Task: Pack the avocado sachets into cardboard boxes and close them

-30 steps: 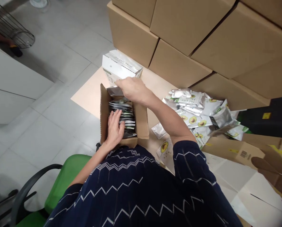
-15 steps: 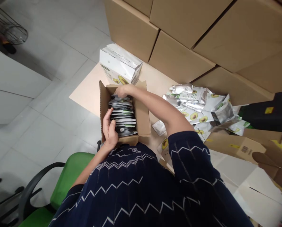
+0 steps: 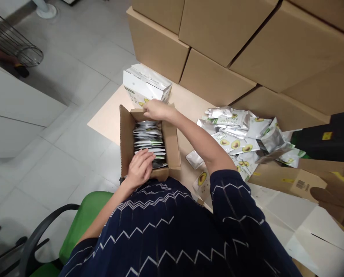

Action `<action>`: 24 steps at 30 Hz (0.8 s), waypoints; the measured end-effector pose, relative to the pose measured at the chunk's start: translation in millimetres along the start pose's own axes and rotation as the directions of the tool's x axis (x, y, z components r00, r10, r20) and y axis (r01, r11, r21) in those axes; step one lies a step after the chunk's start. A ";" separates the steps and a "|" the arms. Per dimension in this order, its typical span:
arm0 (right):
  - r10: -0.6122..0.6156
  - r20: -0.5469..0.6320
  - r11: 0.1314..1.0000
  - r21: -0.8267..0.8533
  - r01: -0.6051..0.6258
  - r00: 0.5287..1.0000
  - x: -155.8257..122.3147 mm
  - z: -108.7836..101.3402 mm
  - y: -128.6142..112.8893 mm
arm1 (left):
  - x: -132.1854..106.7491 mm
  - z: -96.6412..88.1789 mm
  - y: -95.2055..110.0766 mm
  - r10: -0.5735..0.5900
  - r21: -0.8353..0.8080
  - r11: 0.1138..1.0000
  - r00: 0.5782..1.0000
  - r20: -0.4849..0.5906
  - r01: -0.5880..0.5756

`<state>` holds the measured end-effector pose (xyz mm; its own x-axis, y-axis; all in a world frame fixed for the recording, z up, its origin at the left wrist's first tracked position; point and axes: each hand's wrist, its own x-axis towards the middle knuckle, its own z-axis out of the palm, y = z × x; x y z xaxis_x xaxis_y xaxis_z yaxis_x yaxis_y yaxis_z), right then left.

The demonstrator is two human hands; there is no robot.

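Note:
An open cardboard box (image 3: 171,144) stands against my front, packed with a row of upright sachets (image 3: 148,134) with silvery edges. My left hand (image 3: 140,167) reaches over the near left part of the box. Its fingers are stretched out, resting on the sachets nearest me, with nothing gripped. At the far side of the box, my right hand (image 3: 158,110) bends down over the rim by the far flap. Its fingertips are mostly hidden, so whether they grip the flap cannot be told. Just behind stands a white printed carton (image 3: 144,84) with avocado pictures.
A heap of loose avocado-print pouches (image 3: 235,132) lies on the table (image 3: 106,119) to the right. Large cardboard boxes (image 3: 215,77) are stacked behind. Flattened cartons (image 3: 293,215) lie at lower right, near a black case (image 3: 328,134). A green chair (image 3: 86,223) is at left.
My right hand has risen from the sachets inside the box to its far rim. My left hand has moved from the left side onto the near sachets, fingers now stretched over them.

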<state>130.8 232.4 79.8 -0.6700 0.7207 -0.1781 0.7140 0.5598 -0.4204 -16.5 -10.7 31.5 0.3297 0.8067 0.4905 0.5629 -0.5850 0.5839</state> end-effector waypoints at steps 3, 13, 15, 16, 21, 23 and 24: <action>0.187 -0.133 0.982 -0.003 -0.189 0.973 -32.2 -13.2 21.1 | -19.9 -6.3 0.7 0.099 0.090 0.990 0.992 0.072 -0.106; 0.470 -0.272 0.742 0.637 -0.209 0.840 -58.7 39.8 56.7 | -62.2 -31.9 -57.1 0.068 0.382 0.918 0.992 0.105 -0.103; 0.522 -0.244 0.631 0.755 -0.178 0.817 -63.6 53.3 51.2 | -66.8 -40.1 -70.2 -0.039 0.472 0.881 0.999 -0.001 0.035; 0.550 -0.224 0.574 0.801 -0.169 0.805 -68.9 59.6 47.6 | -68.5 -44.4 -74.8 -0.105 0.507 0.853 0.992 -0.069 0.126; 0.568 -0.080 0.374 0.912 -0.170 0.819 -119.6 78.1 35.9 | -69.1 -62.4 -83.1 -0.421 0.435 0.642 0.765 -0.487 0.631; 0.496 0.022 0.358 0.905 -0.228 0.868 -141.4 79.6 38.2 | -64.6 -65.4 -86.5 -0.565 0.255 0.573 0.600 -0.566 0.779; 0.467 0.082 0.355 0.895 -0.271 0.881 -150.1 80.3 40.6 | -61.3 -66.0 -89.2 -0.646 0.157 0.554 0.542 -0.538 0.817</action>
<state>244.1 114.1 18.1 -0.2736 0.8624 -0.4259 0.2535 -0.3625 -0.8968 -137.0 -13.5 -8.0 -0.5928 0.7700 0.2362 0.7005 0.3481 0.6230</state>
